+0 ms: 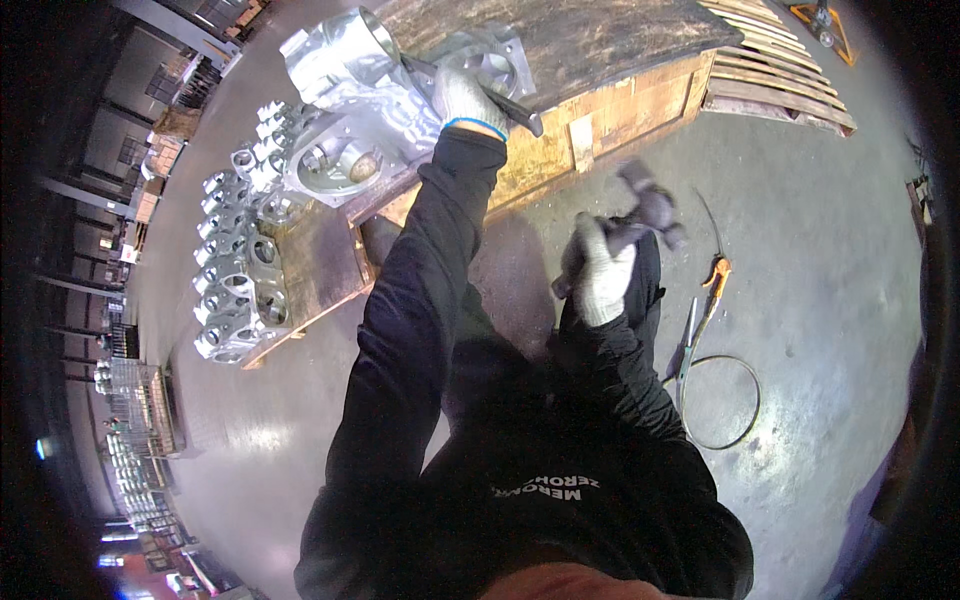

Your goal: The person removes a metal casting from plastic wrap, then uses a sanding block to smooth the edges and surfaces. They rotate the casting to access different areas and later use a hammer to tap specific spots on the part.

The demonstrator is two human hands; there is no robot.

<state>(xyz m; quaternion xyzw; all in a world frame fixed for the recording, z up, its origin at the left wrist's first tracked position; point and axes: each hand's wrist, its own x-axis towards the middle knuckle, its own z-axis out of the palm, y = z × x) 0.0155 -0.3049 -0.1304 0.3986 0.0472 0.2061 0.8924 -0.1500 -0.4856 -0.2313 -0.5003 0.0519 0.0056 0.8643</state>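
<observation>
My left hand (pixel 466 102), in a white glove with a blue cuff edge, is closed around a dark chisel-like bar (pixel 518 114). One end of the bar meets a large silvery metal casting (pixel 345 65) on the wooden crate top; the other sticks out to the right past my fist. My right hand (pixel 604 280), also gloved, grips a hammer (pixel 654 208) by its handle. The hammer is raised over my right leg, apart from the bar, and its head is smeared by motion. A wide round opening shows in the casting's lower part.
Several smaller silvery castings (pixel 225 275) stand in rows on the crate's left part. A wooden pallet (pixel 775 75) lies at the far right. On the grey floor to my right is an orange-handled air gun (pixel 718 272) with a looped hose (pixel 757 385).
</observation>
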